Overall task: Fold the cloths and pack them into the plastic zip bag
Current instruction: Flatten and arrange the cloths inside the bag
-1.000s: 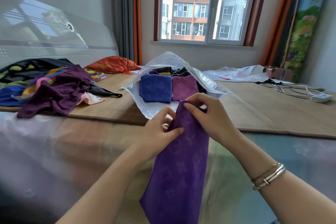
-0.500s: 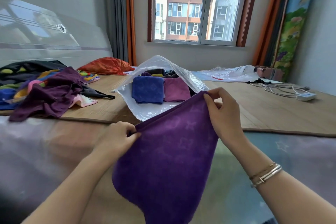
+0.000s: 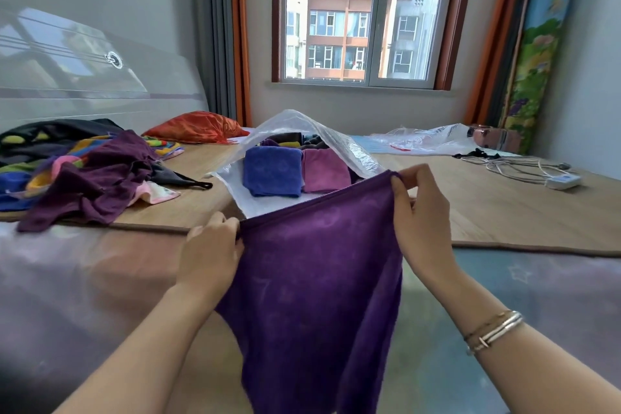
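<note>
Purple cloth point(image 3: 316, 279) now pulled wide vs 1 s ago, left hand point(image 3: 210, 250) & right hand point(image 3: 420, 208) each pinching a top corner, so ready to fold.

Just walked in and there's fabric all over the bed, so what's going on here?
A person is holding a purple cloth spread out by its top corners, left hand and right hand each pinching one. Behind it, the open plastic zip bag already holds a folded blue cloth and pink cloth. An unfolded pile waits at left.
</note>
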`<state>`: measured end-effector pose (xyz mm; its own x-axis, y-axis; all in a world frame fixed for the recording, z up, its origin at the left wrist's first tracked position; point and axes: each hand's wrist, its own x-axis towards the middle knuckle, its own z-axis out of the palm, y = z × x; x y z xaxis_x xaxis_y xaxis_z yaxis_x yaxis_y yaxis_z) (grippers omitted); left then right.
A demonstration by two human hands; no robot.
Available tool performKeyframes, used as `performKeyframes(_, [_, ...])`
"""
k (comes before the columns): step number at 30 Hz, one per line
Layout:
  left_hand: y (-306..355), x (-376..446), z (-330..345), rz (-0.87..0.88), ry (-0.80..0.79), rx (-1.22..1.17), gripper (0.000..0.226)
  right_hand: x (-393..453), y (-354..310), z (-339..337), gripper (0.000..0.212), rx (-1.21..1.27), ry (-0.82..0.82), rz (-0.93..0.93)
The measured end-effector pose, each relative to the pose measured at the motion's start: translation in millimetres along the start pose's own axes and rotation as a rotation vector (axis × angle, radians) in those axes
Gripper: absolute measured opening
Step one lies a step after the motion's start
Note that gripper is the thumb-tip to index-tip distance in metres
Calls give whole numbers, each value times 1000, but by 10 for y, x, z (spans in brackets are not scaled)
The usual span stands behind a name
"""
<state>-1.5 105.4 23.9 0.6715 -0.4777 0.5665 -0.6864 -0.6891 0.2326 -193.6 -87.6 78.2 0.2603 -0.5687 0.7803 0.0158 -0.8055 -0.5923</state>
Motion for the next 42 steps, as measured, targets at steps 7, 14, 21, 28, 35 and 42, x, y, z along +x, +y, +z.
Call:
performKeyframes(7, [-112, 7, 107, -72, -19, -2, 17, 9, 87, 1, 10, -219, -5, 47])
performKeyframes(14, [-54, -13, 7, -88, 41, -54, 30, 30, 160, 5, 9, -120, 7, 29])
performKeyframes(21, [-20, 203, -393, 58, 436, -120, 13, 194, 260, -73, 7, -75, 90, 84])
performKeyframes(28, [-232, 277, 155, 56, -84, 380, 23, 214, 592, 236, 11, -399, -126, 166])
performKeyframes(35, [-427, 318, 255, -22, -185, 289, 24, 279, 680, 312, 10, -350, -195, 286])
performKeyframes(42, [-560, 277, 258, -245, 127, -377, 7, 266, 720, 373, 7, 60, -93, 457])
